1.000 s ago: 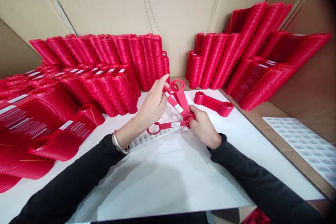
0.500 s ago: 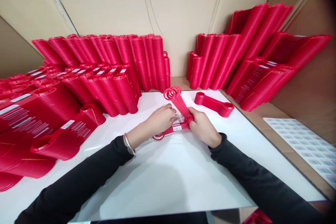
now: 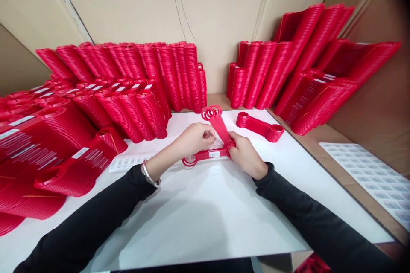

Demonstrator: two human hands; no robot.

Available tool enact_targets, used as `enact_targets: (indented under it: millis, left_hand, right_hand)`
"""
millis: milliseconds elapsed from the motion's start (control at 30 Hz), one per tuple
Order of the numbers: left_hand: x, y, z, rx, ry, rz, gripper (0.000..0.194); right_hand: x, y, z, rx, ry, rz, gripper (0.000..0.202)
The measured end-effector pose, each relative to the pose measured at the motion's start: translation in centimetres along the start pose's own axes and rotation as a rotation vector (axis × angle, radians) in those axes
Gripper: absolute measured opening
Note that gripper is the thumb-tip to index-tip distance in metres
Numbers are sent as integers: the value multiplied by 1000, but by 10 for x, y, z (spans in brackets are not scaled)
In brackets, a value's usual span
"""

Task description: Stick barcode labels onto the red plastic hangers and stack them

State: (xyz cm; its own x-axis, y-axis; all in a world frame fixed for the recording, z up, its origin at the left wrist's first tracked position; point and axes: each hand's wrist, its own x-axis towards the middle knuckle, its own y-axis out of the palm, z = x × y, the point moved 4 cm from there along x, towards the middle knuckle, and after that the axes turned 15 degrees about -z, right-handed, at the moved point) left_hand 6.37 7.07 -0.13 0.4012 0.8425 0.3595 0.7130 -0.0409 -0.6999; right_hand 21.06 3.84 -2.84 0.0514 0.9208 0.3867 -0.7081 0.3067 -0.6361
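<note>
My right hand grips several flat red plastic strips with ring ends, holding them at one end. They are fanned apart: some point up and away, while a lower strip with a white barcode label reaches left. My left hand is above that lower strip, with thumb and forefinger pinched together. What it pinches, if anything, is too small to make out. A pale printed sheet shows partly between the strips. Just right of my right hand, a short stack of the same red pieces lies on the white table.
Tall red stacks crowd the left and back, some with barcode labels. More red stacks lean at the back right. A label sheet lies on cardboard at right; another label sheet lies beside my left forearm. Cardboard walls enclose the table.
My left hand has moved slightly up and left, away from the barcode label, and its pinch now shows. A label sheet has come into view beside my left forearm. My right hand keeps its grip.
</note>
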Motion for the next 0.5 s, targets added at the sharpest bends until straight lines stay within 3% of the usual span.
enact_targets:
  millis: [233, 500]
  left_hand:
    - [7, -24, -11, -253, -77, 11, 11]
    - [7, -27, -14, -258, -29, 30, 14]
  right_hand:
    - [-2, -2, 5, 33, -11, -23, 29]
    - [-5, -3, 13, 94, -22, -3, 31]
